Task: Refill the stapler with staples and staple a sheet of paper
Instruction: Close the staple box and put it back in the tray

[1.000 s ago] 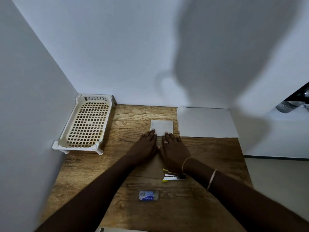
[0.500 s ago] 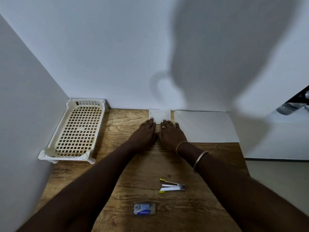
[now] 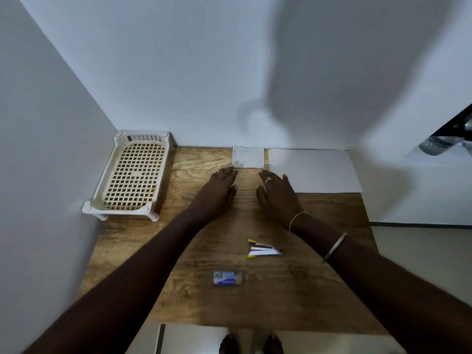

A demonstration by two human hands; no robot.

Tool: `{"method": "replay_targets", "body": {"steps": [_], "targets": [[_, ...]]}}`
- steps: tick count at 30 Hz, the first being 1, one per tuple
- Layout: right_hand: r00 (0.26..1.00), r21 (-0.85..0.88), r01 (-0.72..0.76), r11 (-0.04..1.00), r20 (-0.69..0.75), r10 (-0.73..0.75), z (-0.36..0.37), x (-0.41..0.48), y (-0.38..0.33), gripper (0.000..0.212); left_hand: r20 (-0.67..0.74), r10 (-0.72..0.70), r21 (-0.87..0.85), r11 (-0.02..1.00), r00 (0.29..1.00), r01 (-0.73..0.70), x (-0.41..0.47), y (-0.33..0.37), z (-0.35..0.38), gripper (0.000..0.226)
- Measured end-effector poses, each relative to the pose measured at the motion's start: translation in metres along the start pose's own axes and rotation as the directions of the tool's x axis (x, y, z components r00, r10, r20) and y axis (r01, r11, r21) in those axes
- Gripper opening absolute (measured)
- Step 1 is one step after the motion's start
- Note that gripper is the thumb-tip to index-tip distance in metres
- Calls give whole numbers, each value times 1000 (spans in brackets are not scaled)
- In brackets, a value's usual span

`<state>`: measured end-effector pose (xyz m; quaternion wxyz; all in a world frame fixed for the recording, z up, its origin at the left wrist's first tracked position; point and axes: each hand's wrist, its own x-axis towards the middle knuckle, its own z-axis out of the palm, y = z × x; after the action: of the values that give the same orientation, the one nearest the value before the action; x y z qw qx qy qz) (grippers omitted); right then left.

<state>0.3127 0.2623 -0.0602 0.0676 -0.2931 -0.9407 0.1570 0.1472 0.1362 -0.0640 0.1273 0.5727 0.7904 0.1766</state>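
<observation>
stapler: mid-table, long axis 9-3 o'clock | at 6 o'clock of right hand, the nearer | left hand and right hand: flat, released, holding nothing | staple box: 7 o'clock of stapler

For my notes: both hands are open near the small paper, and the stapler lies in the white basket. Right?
Not quite. The head view shows the stapler on the wooden table, between the forearms, not in the white basket. Left hand and right hand are open near the small paper.
</observation>
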Motion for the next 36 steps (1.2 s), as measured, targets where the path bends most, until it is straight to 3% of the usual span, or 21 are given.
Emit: {"method": "replay_targets", "body": {"steps": [6, 10, 15, 21, 30, 36], "targets": [[994, 113, 93, 989, -67, -86, 13, -122, -39, 39, -49, 7, -158, 987, 999, -15, -106, 42, -2, 47], [997, 230, 1, 973, -75, 17, 26, -176, -57, 37, -8, 17, -165, 986, 1000, -18, -153, 55, 10, 47], [987, 335, -142, 932, -20, 158, 37, -226, -80, 34, 132, 3, -91, 996, 991, 9, -186, 46, 19, 62], [975, 353, -222, 909, 60, 215, 43, -244, -95, 34, 302, -21, -6, 1000, 953, 24, -201, 41, 27, 88], [978, 286, -202, 937, 115, 175, 43, -239, -113, 24, 308, 33, 50, 997, 951, -51, -200, 46, 26, 69], [963, 315, -265, 911, 130, 235, 48, -233, -120, 22, 283, 69, 37, 996, 957, -83, -198, 53, 30, 58]]}}
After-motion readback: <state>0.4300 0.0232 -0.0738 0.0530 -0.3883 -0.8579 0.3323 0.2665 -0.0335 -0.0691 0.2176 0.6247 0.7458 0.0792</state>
